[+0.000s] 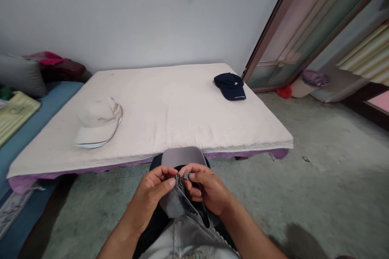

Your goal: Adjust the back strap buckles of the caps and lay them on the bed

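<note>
A grey cap (183,157) rests on my lap, its brim pointing away from me toward the table. Between thumb and fingers, my left hand (152,188) pinches the buckle (177,179) on the cap's back strap. Close beside it, my right hand (209,186) pinches the strap's end (186,175), with its other fingers curled underneath. The two hands nearly meet over the cap's back opening. Part of the strap is hidden by my fingers.
In front stands a low table with a cream cover (170,109). On it lie a beige cap (99,123) at the left and a navy cap (230,86) at the right. A blue bed or bench (62,93) adjoins the left side; a bin (306,83) stands far right.
</note>
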Motion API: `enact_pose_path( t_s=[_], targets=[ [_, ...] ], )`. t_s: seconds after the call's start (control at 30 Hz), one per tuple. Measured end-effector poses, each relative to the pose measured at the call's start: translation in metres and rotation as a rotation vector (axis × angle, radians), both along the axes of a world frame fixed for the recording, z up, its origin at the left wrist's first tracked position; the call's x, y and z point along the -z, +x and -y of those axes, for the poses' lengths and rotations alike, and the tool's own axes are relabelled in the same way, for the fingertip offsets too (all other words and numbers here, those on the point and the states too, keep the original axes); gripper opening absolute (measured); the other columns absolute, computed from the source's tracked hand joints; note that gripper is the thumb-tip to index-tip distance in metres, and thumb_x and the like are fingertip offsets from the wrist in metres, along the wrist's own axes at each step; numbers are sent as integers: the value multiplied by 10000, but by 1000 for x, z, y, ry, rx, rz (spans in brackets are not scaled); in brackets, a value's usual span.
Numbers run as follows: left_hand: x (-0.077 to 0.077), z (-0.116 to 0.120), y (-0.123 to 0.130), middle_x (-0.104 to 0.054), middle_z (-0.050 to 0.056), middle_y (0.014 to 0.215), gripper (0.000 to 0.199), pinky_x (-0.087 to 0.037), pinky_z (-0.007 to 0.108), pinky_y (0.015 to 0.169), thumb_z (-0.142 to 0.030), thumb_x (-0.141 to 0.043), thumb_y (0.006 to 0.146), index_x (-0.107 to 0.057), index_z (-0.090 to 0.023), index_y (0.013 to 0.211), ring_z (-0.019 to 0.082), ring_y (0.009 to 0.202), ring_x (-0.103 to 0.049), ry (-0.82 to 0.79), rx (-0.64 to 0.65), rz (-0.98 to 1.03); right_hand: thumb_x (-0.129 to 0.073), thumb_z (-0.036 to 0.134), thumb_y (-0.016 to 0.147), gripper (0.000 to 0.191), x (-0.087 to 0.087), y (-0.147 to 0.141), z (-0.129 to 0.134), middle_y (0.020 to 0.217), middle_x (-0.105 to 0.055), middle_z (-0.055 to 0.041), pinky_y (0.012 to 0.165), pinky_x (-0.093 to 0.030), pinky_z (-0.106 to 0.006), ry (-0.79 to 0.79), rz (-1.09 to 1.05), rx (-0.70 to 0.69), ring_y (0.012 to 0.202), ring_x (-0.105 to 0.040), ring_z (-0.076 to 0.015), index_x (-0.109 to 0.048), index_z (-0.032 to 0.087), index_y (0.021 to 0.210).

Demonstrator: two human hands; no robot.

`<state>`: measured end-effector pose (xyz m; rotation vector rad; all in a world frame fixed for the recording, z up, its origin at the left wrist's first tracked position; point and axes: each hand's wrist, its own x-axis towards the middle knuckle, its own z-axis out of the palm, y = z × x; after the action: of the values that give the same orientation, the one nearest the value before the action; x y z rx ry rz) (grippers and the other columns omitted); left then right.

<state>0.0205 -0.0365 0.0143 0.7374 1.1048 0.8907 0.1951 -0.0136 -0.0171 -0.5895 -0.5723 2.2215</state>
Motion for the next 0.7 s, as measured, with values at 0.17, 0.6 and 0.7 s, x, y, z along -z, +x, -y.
enact_pose_path(
  t_s=[0.17, 0.6, 0.7],
  targets=[
    [0, 0, 0, -714, 72, 910, 229, -432, 320, 829, -287, -675, 800, -650, -174, 997, 197, 868, -626, 28, 1, -18, -691, 221, 789, 199, 0, 0, 0, 657, -629, -7, 403, -248, -157, 38, 0, 45, 441, -375, -34, -623, 150, 962],
    [-4, 1, 2, -728, 61, 891, 230, -430, 318, 814, -281, -653, 825, -678, -177, 1029, 188, 836, -634, 48, 72, -34, -738, 249, 759, 294, -1, -1, 0, 625, -651, 7, 385, -283, -156, 61, -6, 17, 402, -396, -36, -592, 158, 998],
    [-5, 0, 3, -728, 54, 863, 219, -429, 310, 809, -272, -641, 837, -681, -175, 1029, 174, 806, -632, 53, 97, -10, -733, 242, 764, 285, 0, -2, 0, 621, -650, 9, 380, -290, -155, 72, 2, 18, 395, -402, -35, -589, 153, 993]
  ],
)
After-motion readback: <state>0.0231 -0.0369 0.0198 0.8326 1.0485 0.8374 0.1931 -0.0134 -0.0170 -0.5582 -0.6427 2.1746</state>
